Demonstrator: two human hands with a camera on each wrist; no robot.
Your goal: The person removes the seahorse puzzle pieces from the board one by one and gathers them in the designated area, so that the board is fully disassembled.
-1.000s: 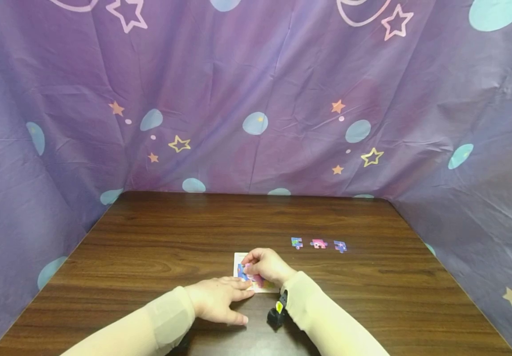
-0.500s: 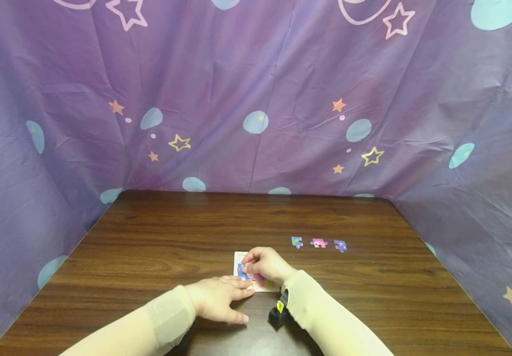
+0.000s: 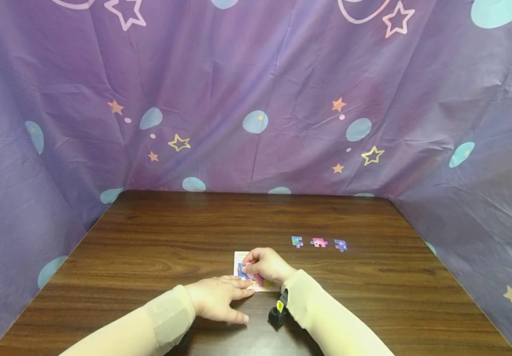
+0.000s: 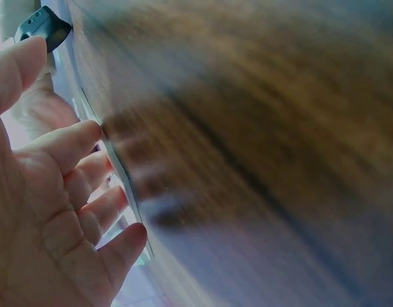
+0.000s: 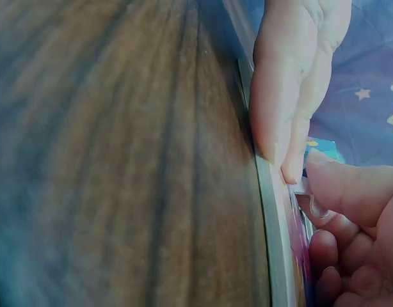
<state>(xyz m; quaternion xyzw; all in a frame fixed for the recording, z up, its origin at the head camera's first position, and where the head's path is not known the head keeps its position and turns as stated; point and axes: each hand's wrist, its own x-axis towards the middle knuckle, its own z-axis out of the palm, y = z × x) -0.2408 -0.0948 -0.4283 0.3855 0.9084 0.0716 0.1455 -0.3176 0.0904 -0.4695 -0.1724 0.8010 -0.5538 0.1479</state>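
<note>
A small jigsaw puzzle board (image 3: 239,256) with a pale border lies on the table near the front. My left hand (image 3: 217,298) rests beside it with its fingers spread and fairly straight, the fingertips on the board's near left part. In the left wrist view those fingertips (image 4: 137,238) reach just over the board's thin edge. From the right, my right hand (image 3: 271,265) is over the board, thumb and forefinger pinching a puzzle piece (image 5: 323,148) with some blue-green on it. Much of the board's picture is hidden under both hands.
Three loose puzzle pieces lie in a row behind and to the right: a blue-green one (image 3: 297,242), a pink one (image 3: 319,243) and a blue-purple one (image 3: 340,245). A purple patterned cloth (image 3: 220,89) hangs around the brown wooden table (image 3: 171,222).
Almost nothing differs. The right hand's fingertips make at most a tiny shift over the board, and the left hand stays where it was.
</note>
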